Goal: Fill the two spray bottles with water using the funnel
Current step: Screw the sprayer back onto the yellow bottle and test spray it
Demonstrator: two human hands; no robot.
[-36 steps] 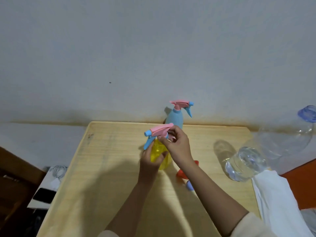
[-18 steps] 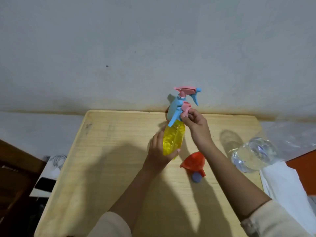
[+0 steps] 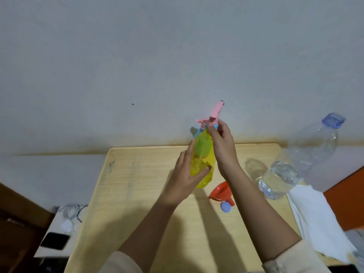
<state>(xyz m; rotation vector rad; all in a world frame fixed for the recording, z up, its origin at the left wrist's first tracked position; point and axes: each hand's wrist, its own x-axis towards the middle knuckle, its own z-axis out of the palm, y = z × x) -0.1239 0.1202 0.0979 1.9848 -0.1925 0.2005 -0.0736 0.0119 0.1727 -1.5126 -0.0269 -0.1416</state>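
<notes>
Above the wooden table [image 3: 137,194], the left hand [image 3: 185,180] wraps the yellow spray bottle [image 3: 204,164], fingers curled round its body. The right hand [image 3: 222,146] pinches the pink trigger head [image 3: 215,113] at the neck. A clear water bottle [image 3: 295,162] lies beyond the right wrist; the orange funnel [image 3: 220,192] rests below the fingers, beside a small blue cap [image 3: 226,207].

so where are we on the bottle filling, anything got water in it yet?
Done: nothing filled that I can see. In hand: left hand grips the yellow spray bottle while the right hand works its pink spray head at the neck. Left: the orange funnel lies unused on the table, the water bottle is uncapped, and the second spray bottle is mostly hidden behind the yellow one.
</notes>
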